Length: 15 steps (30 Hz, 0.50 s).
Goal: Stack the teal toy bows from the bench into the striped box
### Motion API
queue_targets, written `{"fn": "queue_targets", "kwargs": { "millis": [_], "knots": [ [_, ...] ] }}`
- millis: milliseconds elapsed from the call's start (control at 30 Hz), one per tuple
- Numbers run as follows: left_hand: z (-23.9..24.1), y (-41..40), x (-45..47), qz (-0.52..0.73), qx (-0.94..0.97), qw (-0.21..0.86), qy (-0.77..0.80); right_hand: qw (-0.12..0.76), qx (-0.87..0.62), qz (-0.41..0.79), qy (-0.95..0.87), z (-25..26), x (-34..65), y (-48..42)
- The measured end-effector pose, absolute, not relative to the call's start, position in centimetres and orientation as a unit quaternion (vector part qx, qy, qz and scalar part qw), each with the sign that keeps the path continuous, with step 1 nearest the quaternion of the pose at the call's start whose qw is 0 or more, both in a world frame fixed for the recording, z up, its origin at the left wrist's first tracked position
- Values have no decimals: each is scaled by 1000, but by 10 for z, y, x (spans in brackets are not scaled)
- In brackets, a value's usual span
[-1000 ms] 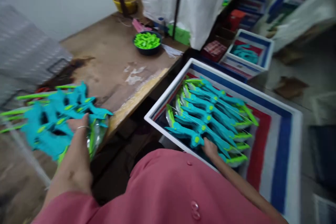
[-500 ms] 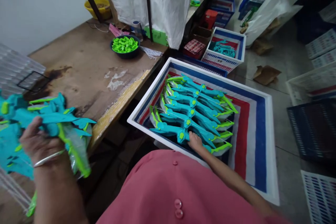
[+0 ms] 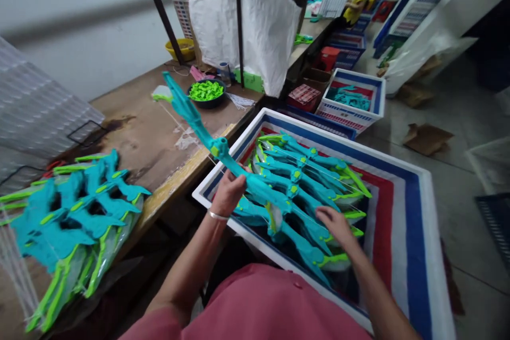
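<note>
Left hand [image 3: 229,194] closed around the middle of one teal toy bow [image 3: 223,151], held over the near-left corner of the striped tray [image 3: 402,212]; the bow's upper limb slants up-left above the surface [image 3: 147,133], its lower limb runs down into the tray. Right hand [image 3: 337,223] palm down, fingers loosely spread, resting on the stacked bows [image 3: 303,180] in the tray; cannot tell whether it grips one. Surroundings: pile of bagged bows [image 3: 71,218] on the surface at left, dark bowl of green parts [image 3: 206,91] further back, white sack [image 3: 255,16] behind it, second tray [image 3: 350,98] on the floor beyond. Both forearms reach forward, a bangle on the left wrist.
</note>
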State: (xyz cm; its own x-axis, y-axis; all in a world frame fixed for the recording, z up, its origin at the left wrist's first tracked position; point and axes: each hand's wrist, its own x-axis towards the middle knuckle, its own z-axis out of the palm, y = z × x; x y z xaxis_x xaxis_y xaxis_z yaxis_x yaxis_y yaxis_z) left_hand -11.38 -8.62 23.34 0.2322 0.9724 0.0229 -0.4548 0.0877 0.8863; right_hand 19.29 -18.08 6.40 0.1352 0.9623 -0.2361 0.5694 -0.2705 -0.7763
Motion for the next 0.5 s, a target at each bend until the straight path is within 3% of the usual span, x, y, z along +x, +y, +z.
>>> {"fn": "queue_targets", "kwargs": {
  "millis": [67,133,233,333,400,500],
  "knots": [
    [216,-99,-82,488,418,713,280,408,-682,370,-481,108,219,-173],
    [201,-113,-49,440,415,759,241,485,-589,435,-478,157,223,-163],
    [183,-133,-7,354,433,802,208,407,-459,548,-568,212,195,-147],
    [173,-144,7,239,528,788,208,323,-469,503,-650,226,168,-139],
    [168,-141,-3,138,658,711,206,317,-526,433,-660,215,166,-139],
    [153,-130,-32,-31,845,461,268,277,-643,298,-649,181,181,-141]
  ]
}}
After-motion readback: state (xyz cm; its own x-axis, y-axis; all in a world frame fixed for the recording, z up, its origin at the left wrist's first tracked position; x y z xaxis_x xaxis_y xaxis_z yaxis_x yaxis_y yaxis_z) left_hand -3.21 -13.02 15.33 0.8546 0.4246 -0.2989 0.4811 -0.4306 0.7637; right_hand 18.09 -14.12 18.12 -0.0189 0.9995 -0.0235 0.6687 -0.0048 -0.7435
